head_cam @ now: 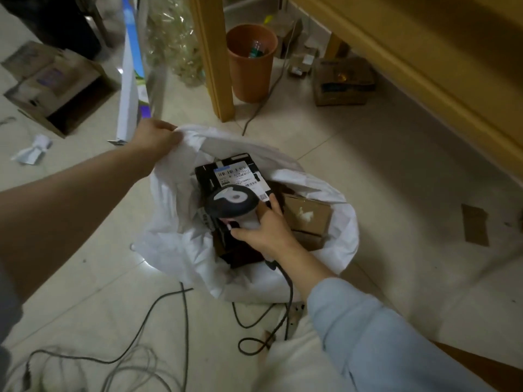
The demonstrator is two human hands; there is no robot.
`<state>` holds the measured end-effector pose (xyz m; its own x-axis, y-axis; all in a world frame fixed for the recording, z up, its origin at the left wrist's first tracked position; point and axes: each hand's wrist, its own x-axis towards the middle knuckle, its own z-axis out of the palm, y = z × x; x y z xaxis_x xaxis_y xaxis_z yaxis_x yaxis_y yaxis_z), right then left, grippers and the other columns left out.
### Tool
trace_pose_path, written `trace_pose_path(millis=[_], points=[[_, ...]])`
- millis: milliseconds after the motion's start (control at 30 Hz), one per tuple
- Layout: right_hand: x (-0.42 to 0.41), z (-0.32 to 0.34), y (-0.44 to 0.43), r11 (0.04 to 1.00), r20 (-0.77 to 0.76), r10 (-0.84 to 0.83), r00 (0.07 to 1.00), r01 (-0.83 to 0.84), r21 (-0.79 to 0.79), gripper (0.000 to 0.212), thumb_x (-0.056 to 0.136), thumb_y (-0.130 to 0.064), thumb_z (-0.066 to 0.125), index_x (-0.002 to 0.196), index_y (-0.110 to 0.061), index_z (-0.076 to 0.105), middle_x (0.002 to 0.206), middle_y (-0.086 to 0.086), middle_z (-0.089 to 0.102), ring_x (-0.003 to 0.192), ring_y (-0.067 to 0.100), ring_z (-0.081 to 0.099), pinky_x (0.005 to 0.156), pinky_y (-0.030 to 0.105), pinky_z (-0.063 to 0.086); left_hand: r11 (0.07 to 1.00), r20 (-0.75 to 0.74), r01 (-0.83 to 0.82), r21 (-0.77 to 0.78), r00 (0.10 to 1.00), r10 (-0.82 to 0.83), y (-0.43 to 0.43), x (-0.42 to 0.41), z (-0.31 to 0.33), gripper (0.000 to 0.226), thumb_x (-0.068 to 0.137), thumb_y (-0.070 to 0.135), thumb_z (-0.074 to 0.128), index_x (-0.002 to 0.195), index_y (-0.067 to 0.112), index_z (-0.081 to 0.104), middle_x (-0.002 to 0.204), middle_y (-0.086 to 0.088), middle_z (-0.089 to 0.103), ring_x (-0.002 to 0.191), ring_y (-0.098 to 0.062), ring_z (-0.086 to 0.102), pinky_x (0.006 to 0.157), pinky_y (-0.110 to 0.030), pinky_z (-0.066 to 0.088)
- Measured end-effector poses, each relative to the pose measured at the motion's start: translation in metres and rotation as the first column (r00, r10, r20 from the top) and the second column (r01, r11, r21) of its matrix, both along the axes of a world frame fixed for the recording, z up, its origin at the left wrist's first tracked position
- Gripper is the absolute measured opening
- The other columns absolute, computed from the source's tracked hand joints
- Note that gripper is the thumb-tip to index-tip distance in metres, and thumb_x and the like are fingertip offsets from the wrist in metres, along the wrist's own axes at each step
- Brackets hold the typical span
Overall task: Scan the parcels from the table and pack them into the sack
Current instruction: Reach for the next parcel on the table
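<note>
Parcels lie inside the sack [175, 199], which sits on the floor [368, 171] near a table leg [215, 58]. On top is a black parcel [205, 176] with a white label [240, 176] facing up, and a brown box [307, 215] is just beside it.

The black parcel looks flat, stiff and probably light. It seems best to take it by its hard edges, not by the smooth label. The sack is soft and floppy, so its mouth would likely fall shut if nobody held it.

The left hand [155, 138] pinches the sack's rim and lifts it open. The right hand [263, 230] has its fingers curled round the scanner [230, 202], right over the black parcel, with one fingertip at the parcel's edge. The scanner's cord [288, 281] runs down to the floor.
</note>
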<state>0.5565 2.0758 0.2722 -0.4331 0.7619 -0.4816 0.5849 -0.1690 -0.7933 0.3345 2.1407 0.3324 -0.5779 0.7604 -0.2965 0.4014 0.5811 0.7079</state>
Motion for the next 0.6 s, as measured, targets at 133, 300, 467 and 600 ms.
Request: trace_pose_path(millis=[133,300,467,600], points=[[-0.015,0.006,0.022,0.993,0.038,-0.011,0.999,0.015,-0.121,0.074,0.085,-0.024,0.070,0.148,-0.029,0.031,0.161,-0.005,-0.009,0.146,0.017,-0.016,0.117,0.032,0.008,0.996,0.013,0.072,-0.056,0.997,-0.072,-0.013,0.007,-0.002,0.033,0.092,0.017,0.061,0.124,0.009,0.062,0.116,-0.011,0.059,0.101,-0.024,0.054,0.083,-0.030,0.042],[0.002,0.008,0.022,0.979,0.018,-0.143,0.990,0.144,-0.146,0.075,0.081,-0.022,0.075,0.146,-0.026,0.036,0.161,-0.004,0.004,0.148,0.018,-0.004,0.120,0.038,0.009,0.986,0.001,0.153,-0.069,0.988,-0.153,-0.018,0.018,-0.013,0.055,0.085,0.007,0.068,0.137,0.008,0.050,0.134,-0.015,0.054,0.120,-0.029,0.052,0.101,-0.039,0.045],[0.023,0.018,0.001,0.857,-0.081,-0.466,0.881,0.428,-0.287,0.056,0.078,-0.020,0.077,0.128,-0.016,0.051,0.121,-0.001,0.054,0.118,0.021,0.051,0.105,0.039,0.040,0.975,-0.048,0.195,-0.106,0.978,-0.201,-0.023,0.028,-0.014,0.072,0.084,0.007,0.068,0.147,0.009,0.034,0.146,-0.014,0.043,0.132,-0.030,0.043,0.109,-0.041,0.038],[0.032,0.039,-0.019,0.701,-0.118,-0.678,0.726,0.590,-0.400,0.082,0.052,-0.040,0.086,0.122,-0.013,0.052,0.120,0.010,0.061,0.108,0.030,0.060,0.096,0.051,0.049,0.971,-0.142,0.219,-0.091,0.963,-0.230,-0.033,0.045,0.002,0.075,0.083,0.012,0.067,0.149,0.012,0.031,0.149,-0.012,0.040,0.132,-0.031,0.044,0.107,-0.043,0.040]])
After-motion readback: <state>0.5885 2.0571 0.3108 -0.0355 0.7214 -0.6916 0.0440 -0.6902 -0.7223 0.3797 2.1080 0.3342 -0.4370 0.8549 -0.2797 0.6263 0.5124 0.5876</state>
